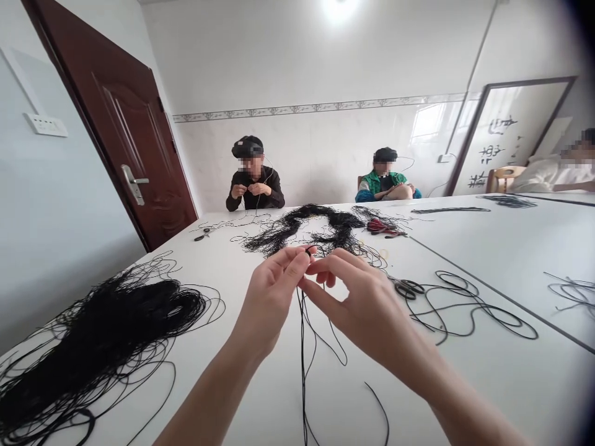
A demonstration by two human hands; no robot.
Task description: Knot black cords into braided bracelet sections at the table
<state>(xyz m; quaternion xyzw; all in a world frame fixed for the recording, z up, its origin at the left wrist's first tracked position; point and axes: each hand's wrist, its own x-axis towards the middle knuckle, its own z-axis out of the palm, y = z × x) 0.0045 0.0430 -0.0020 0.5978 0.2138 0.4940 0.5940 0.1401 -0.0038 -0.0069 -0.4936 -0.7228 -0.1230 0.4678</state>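
Observation:
My left hand [269, 297] and my right hand [367, 303] are raised together above a white table [502, 384]. My left thumb and forefinger pinch a black cord [302, 322] near a tiny dark end or knot, and its strands hang down to the tabletop. My right fingertips are against the left fingers, with a gap between thumb and forefinger; I cannot tell if they grip the cord. A black-handled pair of scissors [406, 287] lies right of my right hand, among loose cord loops [474, 310].
A large black cord tangle [97, 334] fills the left foreground, and another [302, 232] lies ahead. Red-handled scissors [381, 227] and small black scissors [202, 234] lie farther along. Seated people [253, 186] [383, 183] work beyond the table. A brown door [121, 124] stands at left.

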